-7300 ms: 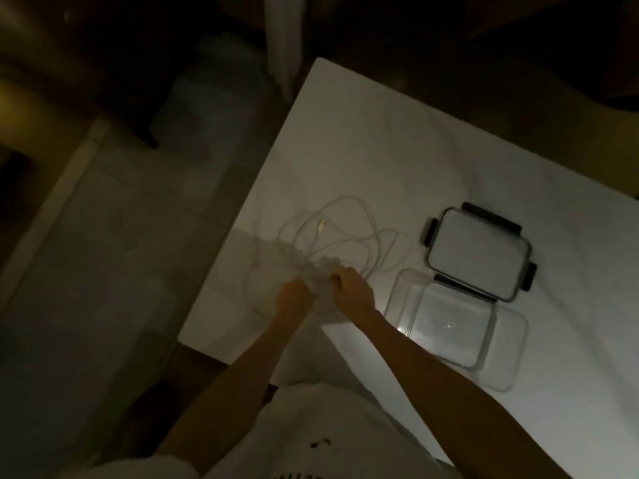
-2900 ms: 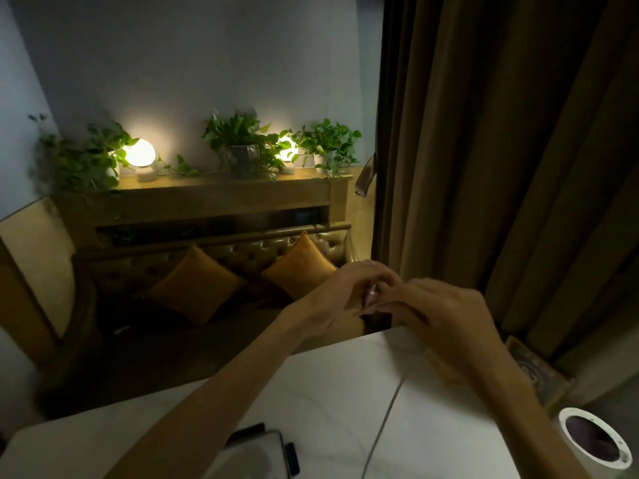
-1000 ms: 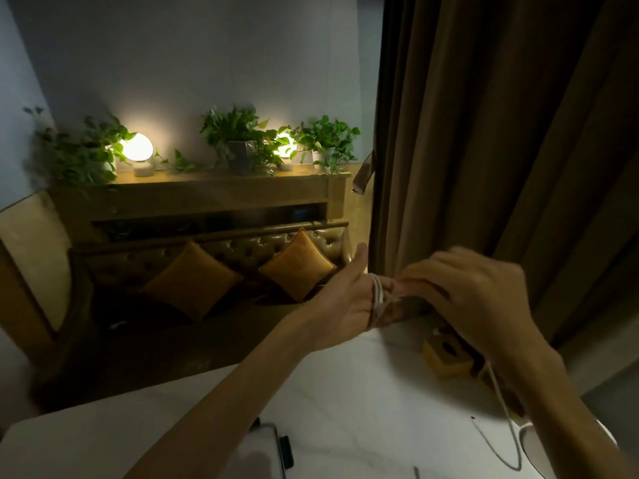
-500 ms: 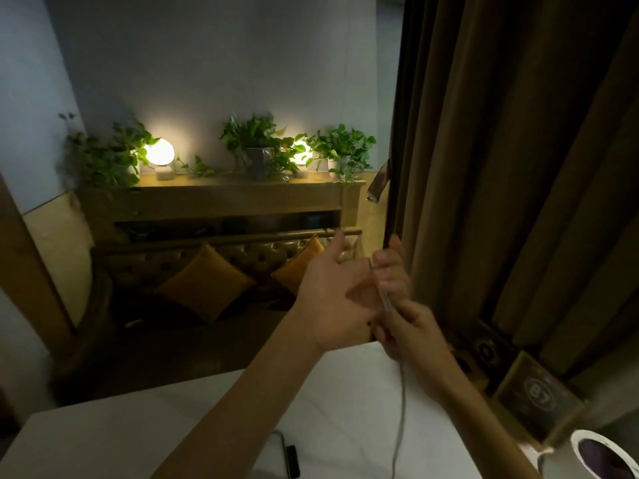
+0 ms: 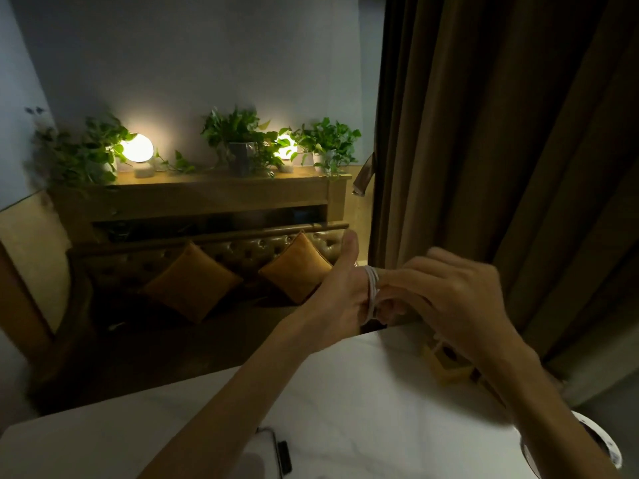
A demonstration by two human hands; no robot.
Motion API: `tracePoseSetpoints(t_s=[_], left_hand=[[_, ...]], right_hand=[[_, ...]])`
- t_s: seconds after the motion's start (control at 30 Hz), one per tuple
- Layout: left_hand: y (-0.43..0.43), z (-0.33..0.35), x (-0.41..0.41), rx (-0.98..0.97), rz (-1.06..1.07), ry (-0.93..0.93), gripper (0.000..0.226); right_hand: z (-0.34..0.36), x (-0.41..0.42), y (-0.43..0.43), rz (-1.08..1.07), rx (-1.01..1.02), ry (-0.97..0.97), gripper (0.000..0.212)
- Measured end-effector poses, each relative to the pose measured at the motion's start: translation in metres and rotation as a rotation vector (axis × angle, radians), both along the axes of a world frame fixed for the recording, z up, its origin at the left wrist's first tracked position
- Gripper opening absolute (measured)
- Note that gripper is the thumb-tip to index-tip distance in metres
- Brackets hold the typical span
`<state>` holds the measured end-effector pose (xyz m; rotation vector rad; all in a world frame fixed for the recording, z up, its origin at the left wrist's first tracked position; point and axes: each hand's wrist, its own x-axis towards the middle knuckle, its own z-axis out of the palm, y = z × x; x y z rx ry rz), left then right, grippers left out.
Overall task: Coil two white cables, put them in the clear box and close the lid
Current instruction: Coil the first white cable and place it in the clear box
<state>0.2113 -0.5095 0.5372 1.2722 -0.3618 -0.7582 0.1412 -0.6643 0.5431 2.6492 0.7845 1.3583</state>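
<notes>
My left hand (image 5: 340,299) is raised above the white table (image 5: 345,392), fingers together and thumb up, with several turns of a white cable (image 5: 372,290) wrapped around the fingers. Just to its right, my right hand (image 5: 446,299) is closed on the same cable; a short stretch shows below the right palm. The lid (image 5: 273,451) with its black clasp peeks out at the bottom edge, mostly hidden by my left forearm. The clear box and the other cable are out of view.
A brown curtain (image 5: 501,150) hangs at the right. Beyond the table stand a tufted sofa with orange cushions (image 5: 193,281) and a shelf with potted plants (image 5: 242,140) and lamps. A yellow block (image 5: 446,368) sits near the table's right edge, a white round rim (image 5: 601,447) at lower right.
Over the last second my right hand has swung around my left fingers, laying on more turns of cable. Seven seconds ago both hands were down on the table at the tangled cables.
</notes>
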Motion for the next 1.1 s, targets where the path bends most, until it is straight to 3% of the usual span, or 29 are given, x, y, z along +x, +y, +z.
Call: tracePoseSetpoints(t_s=[0.13,0.23,0.33,0.4,0.53,0.63,0.73,0.8,0.9,1.0,1.1], left_hand=[[-0.002,-0.002,-0.015,-0.027,-0.1,-0.066,0.081],[0.002,-0.007,-0.023,-0.067,-0.275,-0.119,0.089],[0.003,-0.011,-0.018,-0.184,-0.354,-0.111,0.093],[0.004,-0.01,-0.014,-0.339,-0.318,0.004,0.084],[0.016,-0.008,0.012,-0.463,-0.242,0.104,0.091],[0.025,0.0,0.037,-0.521,0.045,0.174,0.086],[0.036,-0.007,0.056,-0.486,0.277,0.277,0.08],[0.036,-0.018,0.057,-0.354,0.319,0.299,0.078],[0.027,-0.032,0.035,-0.086,0.254,0.089,0.082],[0.019,-0.035,0.006,-0.028,0.023,0.094,0.083],[0.02,-0.027,-0.006,-0.114,-0.156,0.079,0.092]], right_hand=[[0.002,0.022,-0.011,0.119,0.077,-0.098,0.04],[-0.006,0.046,-0.009,0.4,0.43,0.152,0.019],[-0.02,0.059,0.003,0.565,0.777,0.486,0.017],[-0.036,0.06,0.016,0.546,0.956,0.653,0.019],[-0.075,0.046,0.049,0.411,1.214,0.782,0.025],[-0.094,0.029,0.056,0.386,1.109,0.868,0.034],[-0.089,0.02,0.047,0.247,0.747,0.827,0.022],[-0.074,0.021,0.035,0.113,0.5,0.631,0.016],[-0.042,0.034,0.019,-0.03,0.28,0.264,0.012],[-0.023,0.053,0.012,0.079,0.326,0.192,0.021],[-0.019,0.068,0.011,0.277,0.651,0.484,0.017]])
